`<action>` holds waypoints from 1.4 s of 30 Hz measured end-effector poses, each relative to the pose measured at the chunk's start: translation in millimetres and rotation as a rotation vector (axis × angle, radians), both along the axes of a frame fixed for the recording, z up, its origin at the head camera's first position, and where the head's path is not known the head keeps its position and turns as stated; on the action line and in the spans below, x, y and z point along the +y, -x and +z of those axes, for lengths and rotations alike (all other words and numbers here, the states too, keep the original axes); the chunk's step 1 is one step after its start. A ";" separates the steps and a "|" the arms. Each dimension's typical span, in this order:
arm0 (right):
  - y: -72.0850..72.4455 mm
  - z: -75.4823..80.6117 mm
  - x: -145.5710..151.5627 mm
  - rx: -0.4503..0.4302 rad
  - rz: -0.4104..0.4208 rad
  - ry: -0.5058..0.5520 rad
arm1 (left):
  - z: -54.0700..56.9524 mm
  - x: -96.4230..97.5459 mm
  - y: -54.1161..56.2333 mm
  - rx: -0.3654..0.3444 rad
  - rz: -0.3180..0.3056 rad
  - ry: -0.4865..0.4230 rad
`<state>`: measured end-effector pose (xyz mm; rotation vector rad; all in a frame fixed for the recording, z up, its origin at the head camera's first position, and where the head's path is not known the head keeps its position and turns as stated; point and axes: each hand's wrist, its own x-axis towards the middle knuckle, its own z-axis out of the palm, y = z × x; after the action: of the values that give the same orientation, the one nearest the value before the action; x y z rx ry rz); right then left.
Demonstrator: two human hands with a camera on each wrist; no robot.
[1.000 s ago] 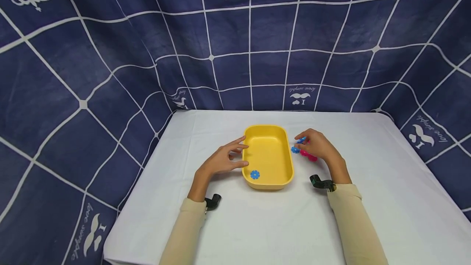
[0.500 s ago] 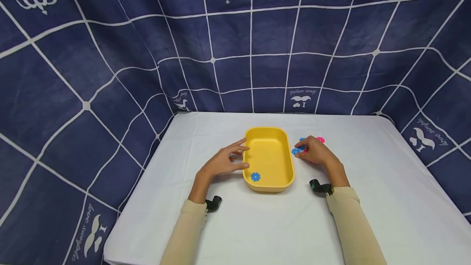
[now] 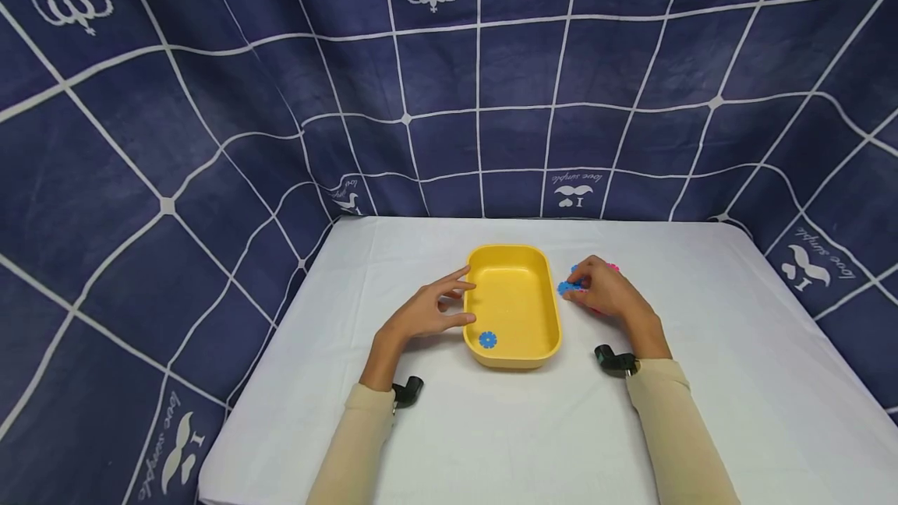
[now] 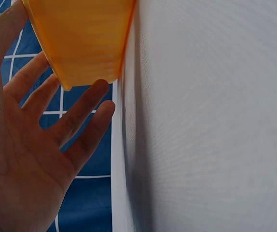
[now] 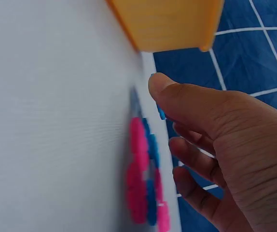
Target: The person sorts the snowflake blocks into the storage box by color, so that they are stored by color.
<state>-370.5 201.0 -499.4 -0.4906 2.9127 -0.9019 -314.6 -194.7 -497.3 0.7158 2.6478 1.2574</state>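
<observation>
A yellow tray lies on the white table with one blue flower-shaped disc in its near left corner. My left hand rests at the tray's left side, fingers spread and fairly straight, fingertips at the rim. In the left wrist view its thumb is up by the tray's edge. Right of the tray, my right hand pinches a blue flower-shaped disc between thumb and index finger; most of that disc is hidden by the thumb. Beneath this hand lie several pink discs and blue discs, partly covered in the head view.
The white tablecloth spreads around the tray to the table's edges. A dark blue curtain with white grid lines rises behind and along both sides. A small black camera sits on the right wrist, another on the left.
My right hand has lowered slightly onto the discs and its thumb and index finger have closed on a blue one. The left hand and the tray stay where they were.
</observation>
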 end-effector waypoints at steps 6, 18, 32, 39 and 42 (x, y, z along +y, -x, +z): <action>-7.7 28.7 1.5 0.035 -0.048 0.025 | -1.0 -0.3 -1.5 0.003 -0.007 -0.005; -27.1 79.4 4.7 0.157 -0.092 0.035 | 2.4 -1.0 1.1 0.023 -0.017 0.006; -38.5 95.2 -13.5 0.238 -0.052 0.052 | -0.3 -0.6 -0.6 0.018 -0.010 -0.004; -39.6 98.8 -36.6 0.249 -0.013 0.060 | 0.7 -0.5 0.2 0.013 -0.010 -0.008; -40.3 98.3 -48.4 0.267 0.017 0.058 | -0.6 -0.8 -0.4 0.010 -0.014 -0.007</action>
<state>-330.2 152.5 -401.1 -0.6886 3.1189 -0.9927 -314.2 -195.5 -497.9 0.7416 2.6429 1.2637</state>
